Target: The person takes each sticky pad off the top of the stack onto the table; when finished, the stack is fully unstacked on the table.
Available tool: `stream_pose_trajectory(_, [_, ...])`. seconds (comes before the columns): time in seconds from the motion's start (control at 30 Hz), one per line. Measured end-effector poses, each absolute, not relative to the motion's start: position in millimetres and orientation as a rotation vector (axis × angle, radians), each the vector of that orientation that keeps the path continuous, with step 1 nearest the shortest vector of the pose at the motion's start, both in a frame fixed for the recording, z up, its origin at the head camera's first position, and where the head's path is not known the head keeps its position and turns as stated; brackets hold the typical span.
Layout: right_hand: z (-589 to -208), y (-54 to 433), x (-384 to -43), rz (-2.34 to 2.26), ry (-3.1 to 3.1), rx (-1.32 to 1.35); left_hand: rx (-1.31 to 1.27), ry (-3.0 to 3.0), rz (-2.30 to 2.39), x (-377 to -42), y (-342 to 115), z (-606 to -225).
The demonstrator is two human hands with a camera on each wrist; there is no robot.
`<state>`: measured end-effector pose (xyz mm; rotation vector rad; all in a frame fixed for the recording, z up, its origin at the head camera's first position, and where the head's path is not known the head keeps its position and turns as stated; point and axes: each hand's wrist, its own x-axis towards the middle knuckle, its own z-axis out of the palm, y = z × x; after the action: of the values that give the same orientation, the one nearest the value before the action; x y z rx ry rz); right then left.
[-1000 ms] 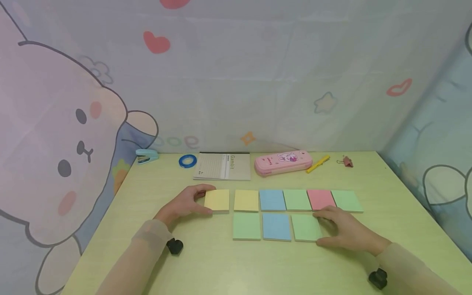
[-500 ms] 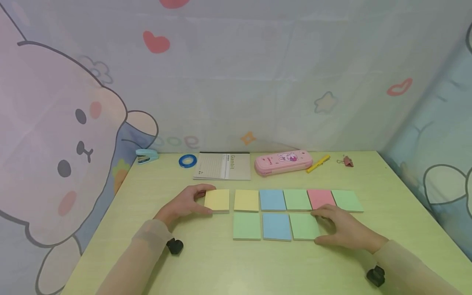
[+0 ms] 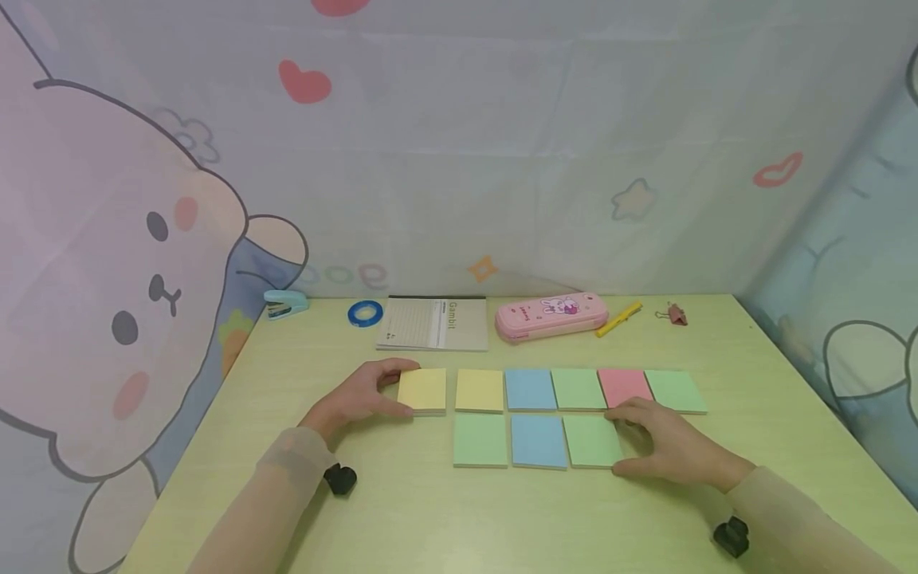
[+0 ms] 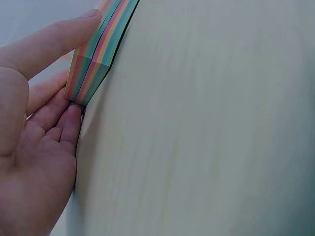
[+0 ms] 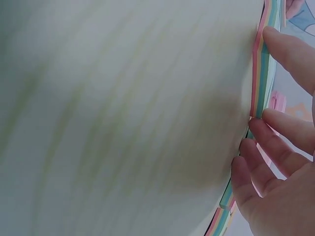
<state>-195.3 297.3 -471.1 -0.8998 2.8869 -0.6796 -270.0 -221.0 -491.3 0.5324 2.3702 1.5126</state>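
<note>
My left hand [image 3: 366,395] grips a yellow-topped stack of sticky note pads [image 3: 422,391] by its left side, thumb at the near edge and fingers at the far one. In the left wrist view, two pads with striped edges [image 4: 93,61] lie one on the other. With thumb and fingers, my right hand [image 3: 670,446] holds a green sticky note pad [image 3: 591,441] at its right side corners. That pad lies flat at the right end of the near row, beside a blue pad [image 3: 538,441] and another green pad [image 3: 480,440].
The far row has a yellow pad [image 3: 479,391], a blue pad [image 3: 530,389], a green pad [image 3: 578,388], a pink pad [image 3: 622,386] and another green pad [image 3: 674,391]. Behind are a stapler [image 3: 284,304], tape [image 3: 365,313], notepad [image 3: 432,324], pencil case [image 3: 551,316], yellow pen [image 3: 619,319] and binder clip [image 3: 672,314].
My right hand has slid the green pad slightly left, close to the blue pad in the near row, and then stayed still. My left hand and its stack have not moved.
</note>
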Motion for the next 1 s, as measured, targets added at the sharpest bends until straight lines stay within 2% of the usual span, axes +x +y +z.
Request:
stream_pose_trajectory(0.37, [-467.9, 297.3, -194.5, -0.705, 2.89, -0.893, 0.548, 2.343, 1.549, -270.8, -221.8, -491.3])
stream_pose_trajectory(0.57, [-447.6, 289.1, -200.5, -0.878, 2.86, -0.87, 0.56, 2.332, 1.55, -270.2, -221.6, -491.6])
stream_pose_trajectory(0.73, [-435.4, 250.4, -217.7, -0.992, 2.877, -0.949, 0.551, 2.344, 1.533, -269.4, -221.1, -490.3])
stream_pose_trajectory(1.0, [-428.8, 153.7, -249.4, -1.063, 2.716, -1.053, 0.57, 2.341, 1.524, -268.9, -223.4, -490.4])
